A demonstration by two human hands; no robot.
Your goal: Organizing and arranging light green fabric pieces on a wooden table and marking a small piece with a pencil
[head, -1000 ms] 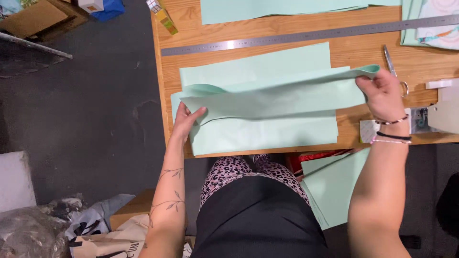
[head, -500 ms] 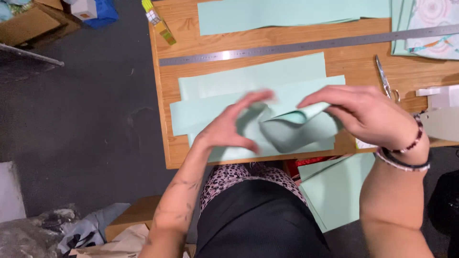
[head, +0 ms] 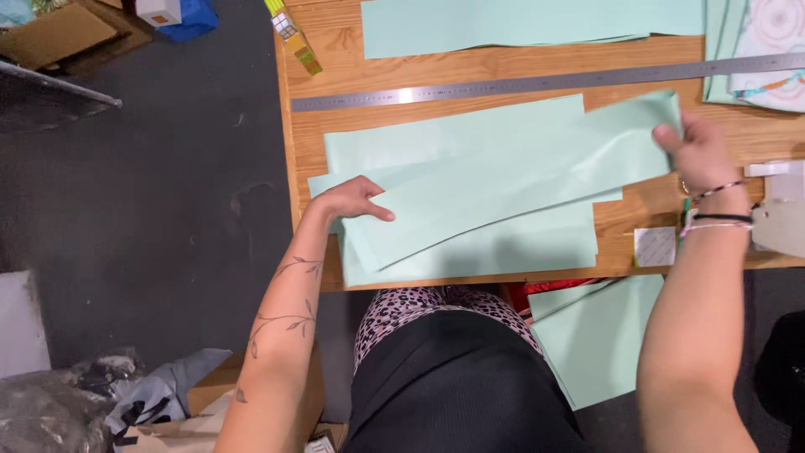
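Observation:
A long strip of pale green paper is stretched slantwise over the wooden table. My left hand grips its lower left end. At the upper right end my right hand pinches the strip's corner. Under the strip lie two or three more pale green sheets, stacked loosely and flat.
A long steel ruler lies across the table behind the sheets. More green paper sits at the far edge. A small white square and a white object are at the right. A green sheet hangs below the table edge.
The strip was folded and bunched between both hands half a second ago. It is now pulled out to full length, my right hand far to the right and my left hand at the left end.

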